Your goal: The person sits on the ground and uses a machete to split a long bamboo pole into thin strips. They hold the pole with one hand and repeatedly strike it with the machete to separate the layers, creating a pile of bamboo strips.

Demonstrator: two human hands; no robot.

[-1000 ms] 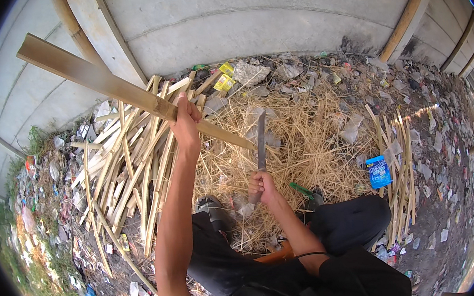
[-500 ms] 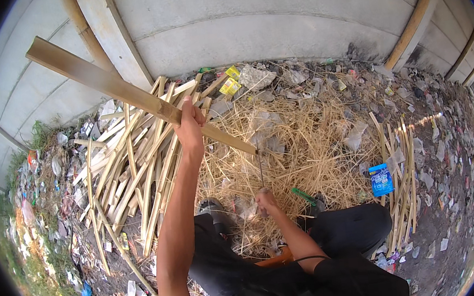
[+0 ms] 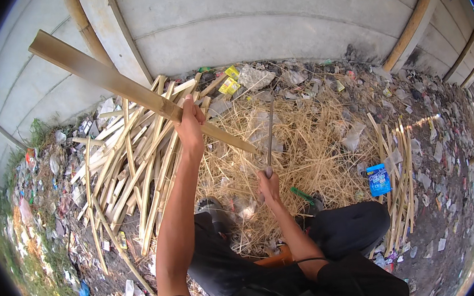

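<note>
My left hand (image 3: 190,124) is closed around a long split bamboo piece (image 3: 108,79), which slants from the upper left down toward the middle. Its lower end is over a heap of thin bamboo shavings (image 3: 311,146). To the right of that end, my right hand (image 3: 268,188) grips the handle of a long-bladed knife (image 3: 271,130). The narrow blade points up and away from me, with a small gap between it and the bamboo end.
A pile of split bamboo strips (image 3: 136,163) lies on the left, and a smaller bundle of strips (image 3: 397,178) on the right beside a blue packet (image 3: 379,180). A green-handled object (image 3: 302,194) rests near my right knee. A concrete panel wall (image 3: 270,19) stands behind scattered litter.
My right hand has moved up and slightly right, swinging the knife from the bamboo's lower end to beside it. My left hand and the bamboo have barely moved.
</note>
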